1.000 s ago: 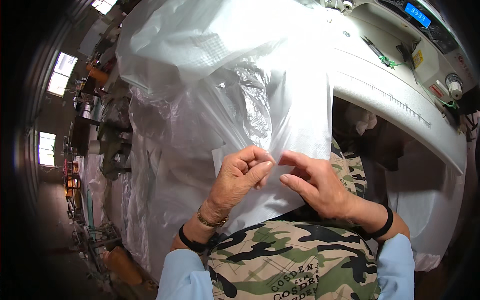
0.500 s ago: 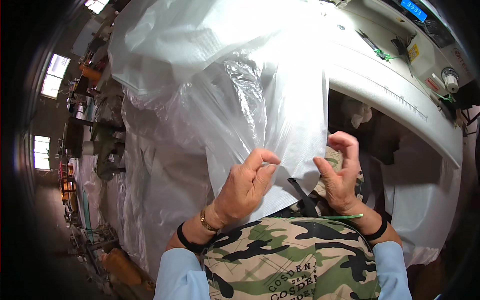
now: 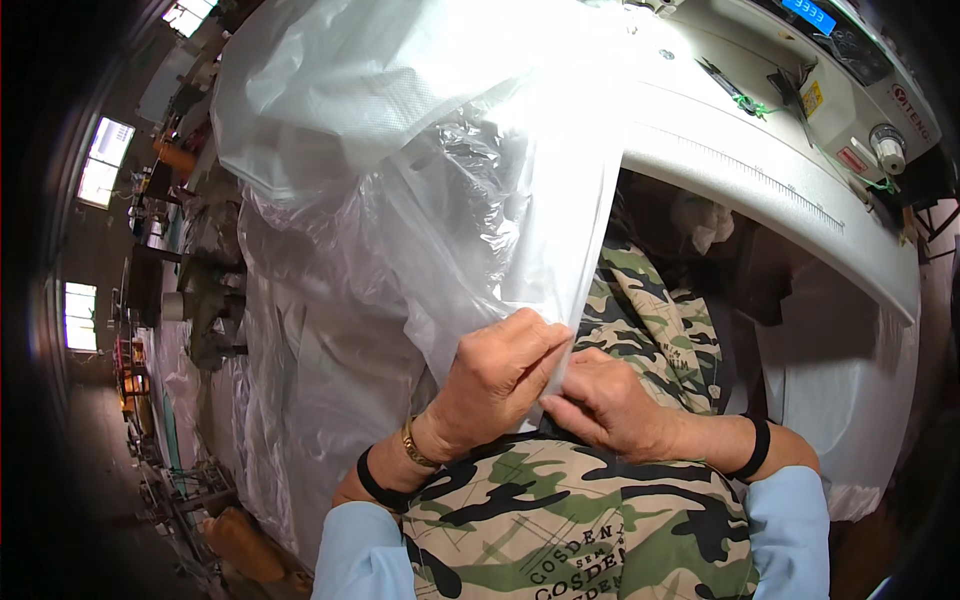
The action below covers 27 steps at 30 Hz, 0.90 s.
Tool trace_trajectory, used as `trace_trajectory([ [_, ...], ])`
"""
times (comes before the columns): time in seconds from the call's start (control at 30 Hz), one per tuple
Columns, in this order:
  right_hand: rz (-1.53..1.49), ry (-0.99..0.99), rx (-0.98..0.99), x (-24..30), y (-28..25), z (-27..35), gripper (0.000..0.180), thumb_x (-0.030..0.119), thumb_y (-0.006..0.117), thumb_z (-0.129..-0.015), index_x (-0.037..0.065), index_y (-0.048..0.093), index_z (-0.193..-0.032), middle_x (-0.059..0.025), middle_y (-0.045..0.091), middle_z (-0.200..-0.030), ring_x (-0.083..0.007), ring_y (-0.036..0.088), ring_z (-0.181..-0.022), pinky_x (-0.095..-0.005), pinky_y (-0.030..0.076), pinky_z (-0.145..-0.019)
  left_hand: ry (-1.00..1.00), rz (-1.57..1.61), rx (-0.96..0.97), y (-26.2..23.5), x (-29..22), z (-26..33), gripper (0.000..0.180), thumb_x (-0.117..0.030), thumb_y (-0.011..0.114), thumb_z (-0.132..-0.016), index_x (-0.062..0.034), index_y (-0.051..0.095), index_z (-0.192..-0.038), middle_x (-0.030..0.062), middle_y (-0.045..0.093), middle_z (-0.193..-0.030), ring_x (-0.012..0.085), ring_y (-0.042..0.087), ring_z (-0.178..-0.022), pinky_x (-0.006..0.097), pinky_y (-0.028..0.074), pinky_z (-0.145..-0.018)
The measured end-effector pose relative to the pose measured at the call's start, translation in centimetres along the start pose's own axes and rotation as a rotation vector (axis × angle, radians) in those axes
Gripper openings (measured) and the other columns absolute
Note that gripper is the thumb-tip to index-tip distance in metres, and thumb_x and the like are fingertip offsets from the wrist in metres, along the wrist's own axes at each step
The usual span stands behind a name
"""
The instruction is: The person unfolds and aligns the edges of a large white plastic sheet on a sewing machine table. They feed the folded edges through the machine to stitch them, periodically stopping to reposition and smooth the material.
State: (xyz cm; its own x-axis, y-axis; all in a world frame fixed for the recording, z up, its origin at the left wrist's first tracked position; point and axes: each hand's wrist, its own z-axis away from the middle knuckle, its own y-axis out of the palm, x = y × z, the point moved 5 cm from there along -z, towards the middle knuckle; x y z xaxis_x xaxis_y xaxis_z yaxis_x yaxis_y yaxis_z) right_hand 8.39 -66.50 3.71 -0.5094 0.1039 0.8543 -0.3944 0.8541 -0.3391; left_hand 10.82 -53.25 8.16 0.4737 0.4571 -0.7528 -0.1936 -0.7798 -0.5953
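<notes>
A white woven plastic sheet hangs from the sewing machine's table down toward my lap, with crinkled clear plastic film against it. My left hand is closed, pinching the sheet's gathered lower edge between thumb and fingers. Close beside it, my right hand is curled in with its fingertips on the same edge, at the corner. The sheet is folded narrow where both hands meet it. Part of the right fingertips is hidden behind the fold. A camouflage apron covers my lap just below the hands.
To the right curves the white sewing machine table, with a printed ruler scale along its front. Thread snips with green thread lie on it, near a control knob and a blue display. More white sheeting is heaped at left.
My right hand, open and apart before, has moved left to the sheet's edge and closed there. The sheet's right edge has been drawn left and folded in, uncovering more of the apron.
</notes>
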Motion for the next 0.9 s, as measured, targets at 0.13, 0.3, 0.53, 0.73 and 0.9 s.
trace_trajectory([
  [0.13,0.057,-0.103,0.1,0.5,0.8,-0.8,0.016,0.011,0.067,-0.088,0.004,0.056,-0.08,-0.0118,0.058,-0.067,-0.0301,0.061,-0.065,-0.0392,0.049,-0.072,-0.055,0.107,-0.004,-0.3,1.2,0.4,0.012,-0.006,0.067,-0.092,0.0027,0.065,-0.1,0.0132,0.056,-0.078,0.0251,0.057,-0.064,0.034,0.045,-0.059],
  [0.3,0.297,-0.414,0.236,1.2,1.1,-2.7,0.018,0.016,0.068,-0.087,0.006,0.055,-0.081,-0.01,0.059,-0.073,-0.0274,0.06,-0.069,-0.0385,0.047,-0.068,-0.3,0.323,0.047,-0.4,3.2,0.8,0.013,-0.008,0.068,-0.092,0.0043,0.064,-0.096,0.006,0.059,-0.079,0.011,0.052,-0.066,0.028,0.042,-0.058],
  [0.53,-0.142,0.325,-0.459,-8.3,-4.7,-6.1,0.012,0.011,0.064,-0.088,0.002,0.063,-0.095,-0.0155,0.066,-0.087,-0.033,0.065,-0.081,-0.0402,0.051,-0.072,-0.132,-0.176,-0.033,-5.6,-0.2,0.6,0.007,0.001,0.063,-0.088,0.0047,0.064,-0.095,0.0143,0.058,-0.076,0.0248,0.058,-0.062,0.034,0.044,-0.056],
  [0.73,0.291,-0.466,0.034,-2.2,3.3,-14.3,0.025,0.019,0.063,-0.092,0.003,0.068,-0.111,-0.0148,0.068,-0.108,-0.0291,0.064,-0.104,-0.0409,0.051,-0.09,0.057,-0.236,0.079,-5.6,-4.0,-1.6,0.013,0.004,0.064,-0.085,0.0026,0.064,-0.097,0.0162,0.056,-0.072,0.0319,0.06,-0.06,0.038,0.046,-0.057],
  [0.9,-0.149,-0.226,-0.017,-7.7,3.0,-11.1,0.017,0.019,0.063,-0.092,0.004,0.068,-0.1,-0.0098,0.069,-0.098,-0.0245,0.065,-0.092,-0.0392,0.052,-0.083,0.047,-0.381,0.213,-2.5,-1.4,0.3,0.019,0.001,0.065,-0.082,-0.0011,0.061,-0.1,0.0173,0.059,-0.08,0.0378,0.061,-0.071,0.043,0.049,-0.063],
])
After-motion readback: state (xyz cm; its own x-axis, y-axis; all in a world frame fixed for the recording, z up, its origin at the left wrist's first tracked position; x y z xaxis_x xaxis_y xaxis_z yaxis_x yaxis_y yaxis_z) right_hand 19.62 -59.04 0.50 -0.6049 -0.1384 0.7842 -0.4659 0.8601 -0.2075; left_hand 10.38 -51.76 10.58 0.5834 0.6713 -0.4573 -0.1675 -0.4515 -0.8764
